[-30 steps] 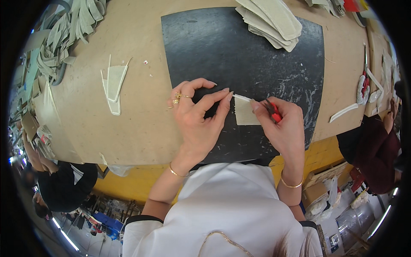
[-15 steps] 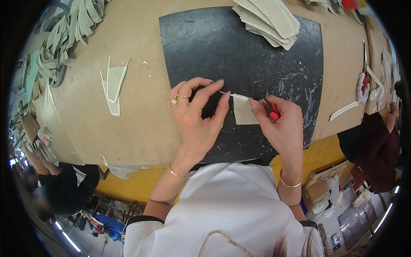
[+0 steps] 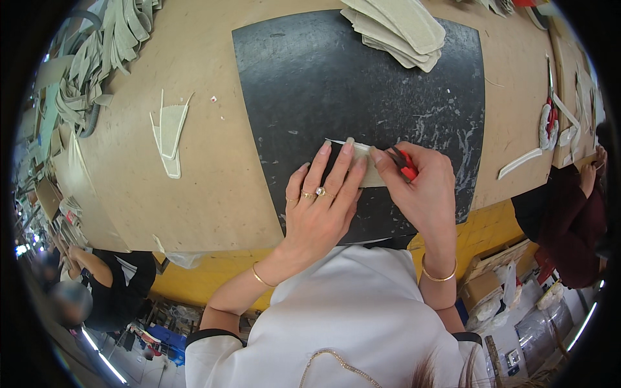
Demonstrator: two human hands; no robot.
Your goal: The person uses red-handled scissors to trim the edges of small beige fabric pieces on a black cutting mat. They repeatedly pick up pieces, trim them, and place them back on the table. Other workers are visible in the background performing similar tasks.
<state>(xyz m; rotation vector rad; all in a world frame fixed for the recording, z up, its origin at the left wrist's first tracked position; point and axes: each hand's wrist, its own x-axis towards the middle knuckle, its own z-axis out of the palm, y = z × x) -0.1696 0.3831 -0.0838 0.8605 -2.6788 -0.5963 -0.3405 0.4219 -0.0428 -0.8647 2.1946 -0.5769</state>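
On the black mat [image 3: 297,77] a beige fabric piece [image 3: 373,177] lies in front of me, a thin white strip [image 3: 359,147] running along its far edge. My left hand [image 3: 323,210] lies over the left part of this piece, fingers stretched out and fingertips on the strip. In my right hand [image 3: 424,194] are small red-handled pliers [image 3: 407,171], tucked in the curled fingers with the dark jaws showing. The right thumb tip presses at the strip's right part. My left hand hides much of the piece.
A stack of beige pieces [image 3: 401,32] lies at the mat's far edge. Two trimmed pieces [image 3: 171,132] are on the table to the left. Scissors [image 3: 549,119] and a white curved strip [image 3: 519,163] lie at right. Beige strips [image 3: 123,32] are heaped far left. Co-workers sit at both sides.
My left hand has come down from a raised pinch near the strip's left end and now lies flat on the piece. The right hand stays almost in place with the pliers.
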